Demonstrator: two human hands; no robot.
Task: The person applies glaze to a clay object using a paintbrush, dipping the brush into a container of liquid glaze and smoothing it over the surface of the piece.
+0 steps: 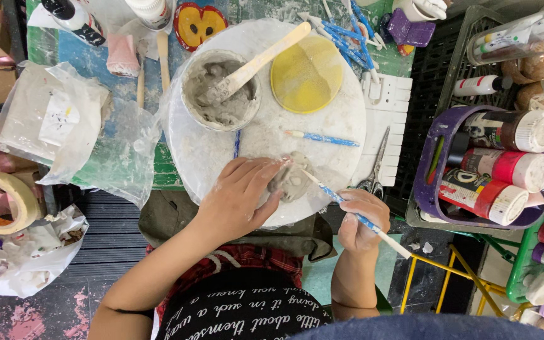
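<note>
A small grey clay figure (pixel 295 181) lies near the front edge of a round white board (pixel 266 135). My left hand (pixel 239 195) rests on the figure's left side, fingers curled against it. My right hand (pixel 361 221) grips a blue-speckled sculpting tool (pixel 347 208) like a pen, its tip touching the clay figure from the right. On the board's far side stands a bowl of wet grey clay (pixel 220 91) with a wooden spatula (pixel 260 62) stuck in it.
A yellow round disc (pixel 306 74) and a second blue tool (pixel 322 138) lie on the board. Scissors (pixel 376 165) sit at its right edge. Paint bottles fill a purple tray (pixel 426 182) at right. A plastic-wrapped block (pixel 48 123) and a tape roll (pixel 4 201) are at left.
</note>
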